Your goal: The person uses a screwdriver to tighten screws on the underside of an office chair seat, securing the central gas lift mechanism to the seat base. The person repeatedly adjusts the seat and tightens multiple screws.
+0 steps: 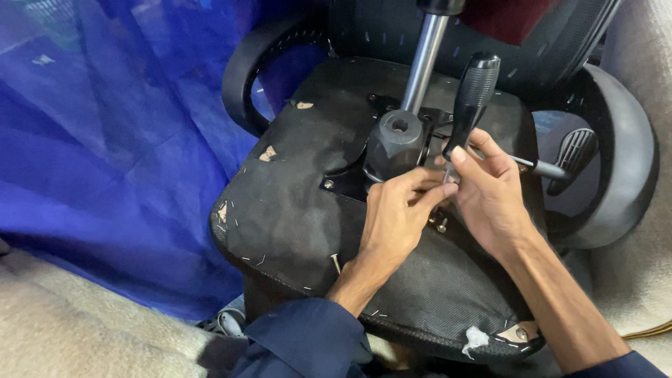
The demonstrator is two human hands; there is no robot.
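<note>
Right hand (490,192): fingers closed round black-handled screwdriver (472,98), upright over chair mechanism (395,147). Left hand (399,213): fingertips pinched at tool's lower shaft, what they pinched hidden. Upturned chair seat (301,189) underneath; loose bolts (439,224) lay beside hands.

the seat underside (294,203) is black, dusty grey in patches, with tan torn spots and a woven black cloth edge dotted with silver staples. the screwdriver (472,98) has a ribbed black handle, the gas post (423,63) is shiny silver, and the knob (397,140) below it is dull black. the sheet (105,140) is deep blue, the blanket (63,329) cream, the sleeves (308,343) navy.
</note>
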